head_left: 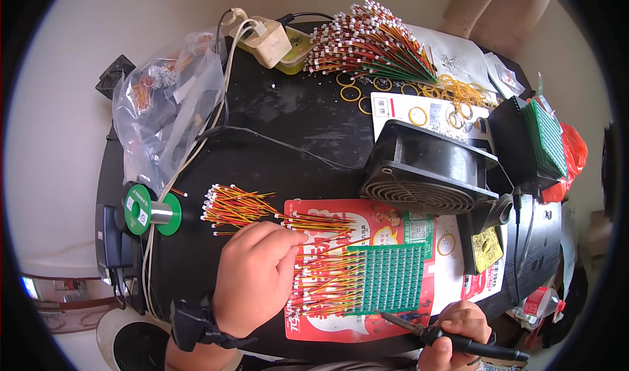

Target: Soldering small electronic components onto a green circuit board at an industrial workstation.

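Observation:
My left hand (255,276) rests on the black table, fingertips pinching thin red and yellow wires at the left edge of a green circuit board (386,279). Many such wires (321,282) with white connectors fan out from the board's left side. A loose bundle of the same wires (232,207) lies just above my hand. My right hand (458,335) grips a black soldering iron (419,328), its tip pointing at the board's lower right corner. The board lies on a red printed sheet (373,223).
A black fan (426,171) stands behind the board. A green solder spool (152,210) sits left. A soldering stand with a yellow sponge (486,248) is right. A large wire bundle (367,43), yellow rubber bands (458,92), a plastic bag (167,102) and stacked green boards (547,135) lie farther back.

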`<state>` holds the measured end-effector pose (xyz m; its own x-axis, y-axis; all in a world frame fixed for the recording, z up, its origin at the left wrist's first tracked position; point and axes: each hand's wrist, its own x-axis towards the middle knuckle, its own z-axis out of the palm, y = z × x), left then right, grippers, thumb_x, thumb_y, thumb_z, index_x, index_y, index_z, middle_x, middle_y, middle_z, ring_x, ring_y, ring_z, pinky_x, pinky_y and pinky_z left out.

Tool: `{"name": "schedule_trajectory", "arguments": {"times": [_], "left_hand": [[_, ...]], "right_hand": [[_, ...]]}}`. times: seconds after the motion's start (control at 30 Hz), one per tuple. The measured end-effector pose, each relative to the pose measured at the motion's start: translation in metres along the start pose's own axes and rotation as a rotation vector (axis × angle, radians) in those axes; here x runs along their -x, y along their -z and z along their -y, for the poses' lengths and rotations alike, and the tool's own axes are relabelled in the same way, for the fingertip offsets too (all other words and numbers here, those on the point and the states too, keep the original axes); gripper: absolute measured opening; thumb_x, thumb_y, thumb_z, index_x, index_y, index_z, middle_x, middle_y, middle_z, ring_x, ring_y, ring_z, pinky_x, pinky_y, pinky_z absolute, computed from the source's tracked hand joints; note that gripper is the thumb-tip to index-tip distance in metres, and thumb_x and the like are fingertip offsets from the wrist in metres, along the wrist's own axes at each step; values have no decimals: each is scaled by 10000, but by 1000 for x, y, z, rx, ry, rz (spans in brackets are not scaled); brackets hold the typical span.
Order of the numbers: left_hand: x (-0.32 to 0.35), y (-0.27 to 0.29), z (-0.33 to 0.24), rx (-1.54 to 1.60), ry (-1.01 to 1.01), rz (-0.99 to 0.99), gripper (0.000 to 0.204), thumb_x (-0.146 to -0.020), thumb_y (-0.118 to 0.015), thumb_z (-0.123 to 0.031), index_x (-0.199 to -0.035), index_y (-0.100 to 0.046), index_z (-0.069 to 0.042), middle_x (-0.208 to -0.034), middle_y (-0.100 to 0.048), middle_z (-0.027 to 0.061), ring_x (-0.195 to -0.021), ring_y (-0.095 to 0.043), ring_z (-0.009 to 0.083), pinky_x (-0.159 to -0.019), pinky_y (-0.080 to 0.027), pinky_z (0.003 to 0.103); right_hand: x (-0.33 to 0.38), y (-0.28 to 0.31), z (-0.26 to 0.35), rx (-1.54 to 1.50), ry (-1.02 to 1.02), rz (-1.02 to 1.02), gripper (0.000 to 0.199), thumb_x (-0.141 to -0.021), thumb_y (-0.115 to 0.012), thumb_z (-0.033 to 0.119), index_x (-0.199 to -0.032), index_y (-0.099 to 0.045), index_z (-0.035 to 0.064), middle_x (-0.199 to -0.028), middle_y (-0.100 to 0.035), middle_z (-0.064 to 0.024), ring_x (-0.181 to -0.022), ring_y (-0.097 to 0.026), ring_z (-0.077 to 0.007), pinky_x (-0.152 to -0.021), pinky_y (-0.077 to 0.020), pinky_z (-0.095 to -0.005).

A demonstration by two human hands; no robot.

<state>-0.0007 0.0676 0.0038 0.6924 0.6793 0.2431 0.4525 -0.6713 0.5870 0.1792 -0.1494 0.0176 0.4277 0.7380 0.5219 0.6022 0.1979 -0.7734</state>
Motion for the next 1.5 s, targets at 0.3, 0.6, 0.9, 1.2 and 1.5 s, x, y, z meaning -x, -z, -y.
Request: {"name": "schedule_trajectory", "arguments": {"times": [0.3, 0.6, 0.9, 1.2, 1.5], "left_hand": [[4, 19, -14, 132, -35, 94, 262, -751, -643, 127, -969, -711, 0, -918, -577, 124, -796, -616, 288, -681, -511, 371], [21, 21, -36, 543, 89, 158, 210, -781, -667, 150, -902, -747, -2, -941, -647, 114, -820, -648, 187, -712, -525, 282], [30, 21, -52, 636, 219, 283, 103, -827, -747, -17, -887, -671, 20, -938, -661, 139, -772, -642, 258, -670, -525, 331], [31, 7, -61, 487, 36, 73, 165, -775, -770, 71, -928, -720, 33, -898, -694, 150, -748, -692, 274, -668, -561, 333], [41, -5, -55, 308, -227, 87, 205, -755, -754, 41, -957, -718, 38, -877, -647, 138, -750, -666, 307, -629, -555, 375]], "right_hand": [[33, -4, -16, 30, -98, -138, 252, -889, -675, 217, -899, -530, 11, -653, -512, -60, -534, -513, -138, -482, -431, -275], [4, -1, -3, 10, -6, -4, 223, -931, -639, 137, -953, -560, -70, -725, -550, -140, -580, -538, -232, -541, -461, -368], [4, -2, -3, -19, -42, 2, 223, -913, -662, 126, -942, -573, -76, -722, -566, -137, -570, -546, -233, -542, -468, -364], [1, -1, -2, -40, -43, 19, 199, -899, -669, 99, -949, -575, -69, -701, -563, -128, -558, -538, -228, -533, -458, -363], [-2, -2, -2, -63, -49, 48, 187, -906, -660, 82, -956, -564, -70, -682, -544, -121, -544, -523, -220, -522, -447, -360]]}}
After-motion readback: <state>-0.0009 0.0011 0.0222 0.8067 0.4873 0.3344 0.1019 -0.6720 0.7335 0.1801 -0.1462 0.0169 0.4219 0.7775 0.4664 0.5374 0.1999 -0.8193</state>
